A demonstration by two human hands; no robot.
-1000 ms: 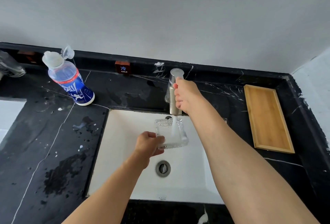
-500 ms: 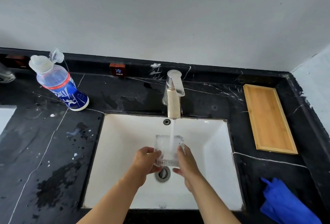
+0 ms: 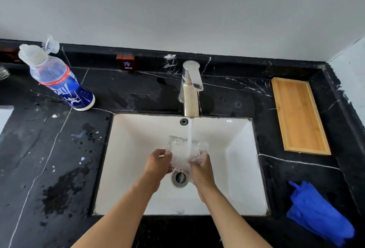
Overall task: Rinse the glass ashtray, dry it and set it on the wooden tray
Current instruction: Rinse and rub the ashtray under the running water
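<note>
Two hands, left hand [image 3: 158,163] and right hand [image 3: 203,168], are clasped around the glass ashtray [image 3: 182,153], tilted beneath the faucet [image 3: 190,89] stream so its inside is flushed.

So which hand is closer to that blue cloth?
The right hand, holding the ashtray over the sink, is nearer the blue cloth; the left hand grips the far side.

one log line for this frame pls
phase: rinse | ashtray: under tap stream, over sink | left hand: holding ashtray | right hand: holding ashtray | tray: empty | dry: pending
</note>
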